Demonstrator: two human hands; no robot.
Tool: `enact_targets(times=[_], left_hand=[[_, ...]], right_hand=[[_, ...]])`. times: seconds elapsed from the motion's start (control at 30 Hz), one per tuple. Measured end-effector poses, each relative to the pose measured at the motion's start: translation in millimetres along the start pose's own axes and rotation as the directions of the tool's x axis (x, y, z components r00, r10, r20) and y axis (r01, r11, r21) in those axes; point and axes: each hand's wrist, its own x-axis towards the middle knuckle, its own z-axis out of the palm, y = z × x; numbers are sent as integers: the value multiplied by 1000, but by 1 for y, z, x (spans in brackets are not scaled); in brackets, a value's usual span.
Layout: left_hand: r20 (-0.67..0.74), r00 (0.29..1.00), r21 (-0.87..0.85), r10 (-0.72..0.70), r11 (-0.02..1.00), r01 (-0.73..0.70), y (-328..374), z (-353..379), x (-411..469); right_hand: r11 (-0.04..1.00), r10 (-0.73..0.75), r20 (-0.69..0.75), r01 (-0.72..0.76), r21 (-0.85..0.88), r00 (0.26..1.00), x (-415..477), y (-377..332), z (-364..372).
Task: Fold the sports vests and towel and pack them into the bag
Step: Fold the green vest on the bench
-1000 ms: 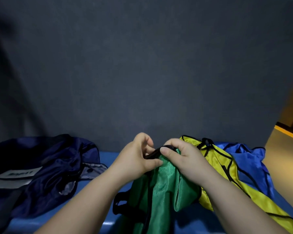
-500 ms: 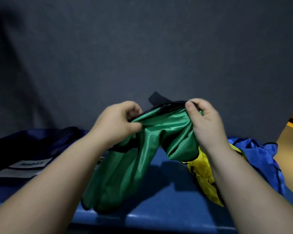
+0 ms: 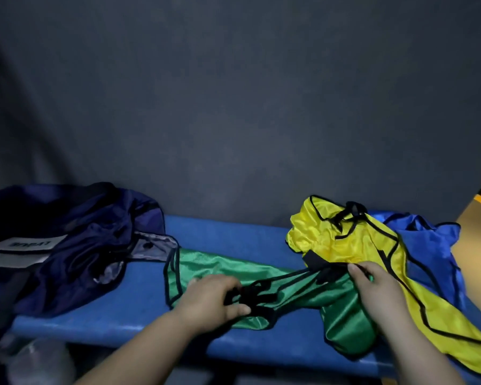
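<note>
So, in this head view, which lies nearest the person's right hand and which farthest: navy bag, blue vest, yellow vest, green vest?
From the right hand:
1. green vest, in its grip.
2. yellow vest, just beside it, to the right.
3. blue vest, beyond the yellow one, far right.
4. navy bag, left end of the bench.

A green vest (image 3: 228, 266), yellow vest (image 3: 342, 240), both black-trimmed; royal-blue vest (image 3: 428, 245); navy bag (image 3: 75, 245); blue bench (image 3: 220, 232).

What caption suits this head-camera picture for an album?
Left hand and right hand hold a green vest on a blue bench between navy bag and yellow vest.
</note>
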Motion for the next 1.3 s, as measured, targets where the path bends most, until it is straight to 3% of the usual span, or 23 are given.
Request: enact_targets(times=[0.1, 0.27, 0.5, 0.7, 0.83, 0.97, 1.03, 1.13, 1.3], left_hand=[[-32, 999, -43, 30, 999, -32, -17, 16, -4], [-181, 983, -327, -34, 945, -28, -37, 24, -3], [-161, 978, -464, -132, 885, 43, -38, 15, 5], [-279, 956, -618, -96, 780, -102, -35, -25, 8], [-319, 946, -554, 58, 799, -235, -51, -42, 8], [-392, 897, -265, 205, 909, -323, -68, -37, 25], [-477, 862, -119, 172, 959, -257, -72, -30, 36], [-548, 833, -58, 81, 989, -135, -72, -19, 45], [-377, 923, -77, 80, 990, -117, -72, -1, 50]], right_hand=[[1000, 26, -3, -26, -16, 1000, 2, 14, -2], [996, 85, 50, -87, 26, 995, 7, 20, -2], [993, 88, 69, -93, 78, 994, 13, 28, -3], [969, 47, 100, -70, 236, 994, 16, 32, -7], [961, 25, 96, -51, 271, 995, 18, 35, -7], [956, 10, 52, -25, 292, 999, 17, 41, -2], [958, 2, 15, -6, 288, 1000, 18, 44, 1], [955, 11, -25, -4, 297, 1000, 22, 54, 5], [949, 41, -48, -24, 314, 998, 27, 59, 13]])
